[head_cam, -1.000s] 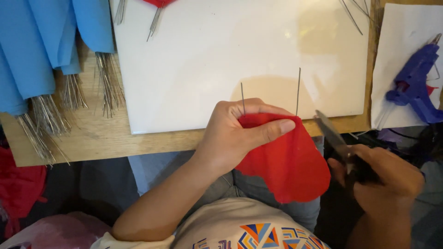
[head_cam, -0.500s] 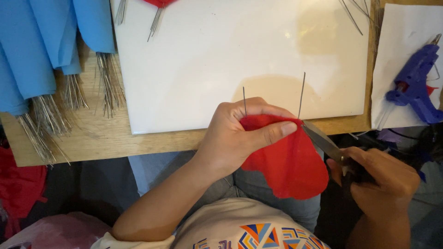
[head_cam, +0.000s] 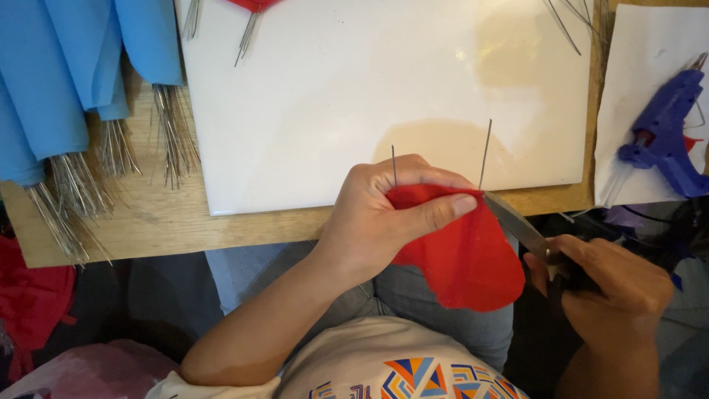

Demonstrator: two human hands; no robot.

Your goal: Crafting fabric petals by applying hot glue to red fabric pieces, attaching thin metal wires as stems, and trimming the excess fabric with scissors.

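Red fabric [head_cam: 461, 255], folded into a rounded petal shape, sits in front of the person's lap at the near edge of the wooden table [head_cam: 185, 222]. From the head camera, the left hand [head_cam: 384, 214] pinches the top edge of the fabric, thumb pressed flat along it and fingers curled behind. Two thin metal wires [head_cam: 484, 155] stick up from the pinched edge, one near the knuckles and one at the thumb tip. The right hand [head_cam: 605, 288] is clenched around the dark handles of a pair of scissors [head_cam: 521, 225], whose blades touch the fabric's upper right corner, just beside the thumb tip; whether the blades are parted cannot be told.

Behind the hands a white board [head_cam: 354, 89] lies on the table. To the left, blue fabric cones [head_cam: 66, 66] with bundled wire stems [head_cam: 173, 133] rest partly on the wood. At the far right a blue glue gun [head_cam: 665, 133] lies on a white sheet of paper [head_cam: 635, 52]. More red fabric [head_cam: 29, 303] lies low at the left edge.
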